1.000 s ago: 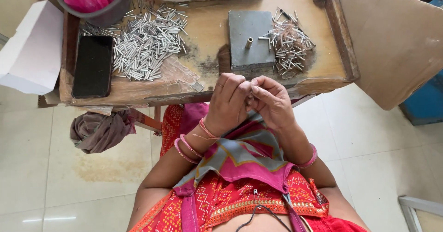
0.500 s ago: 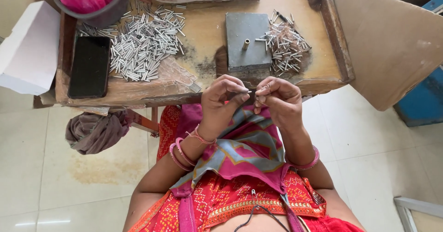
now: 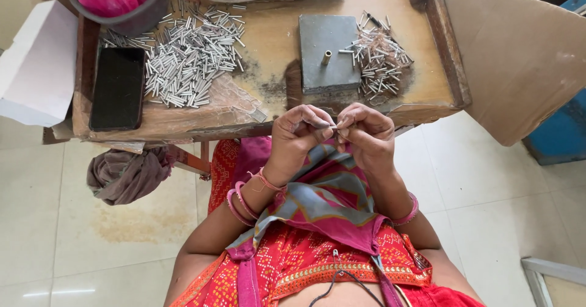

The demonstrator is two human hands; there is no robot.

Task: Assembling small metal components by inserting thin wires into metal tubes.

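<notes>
Filling the upper half of the view, a worn wooden desk (image 3: 268, 44) has raised rails along its left and right edges. A sheet of cardboard (image 3: 519, 57) leans beside its right edge, and a white box (image 3: 36, 63) sits off its left edge. At the far left corner stands a grey bucket (image 3: 137, 15) lined with pink plastic. A brown cloth (image 3: 125, 173) hangs under the near left corner. A black phone (image 3: 118, 88) lies flat along the left edge. Beside it, toward the middle, spreads a big heap of small metal tubes (image 3: 186, 54). A grey metal block (image 3: 329, 54) with a short brass peg rests right of centre, and a smaller tangled pile of tubes (image 3: 379, 60) touches its right side.

Just off the near edge, the left hand (image 3: 299, 137) and right hand (image 3: 365, 135) meet fingertip to fingertip. Both are pinched closed on one thin metal piece (image 3: 335, 126) held between them, too small to make out further.
</notes>
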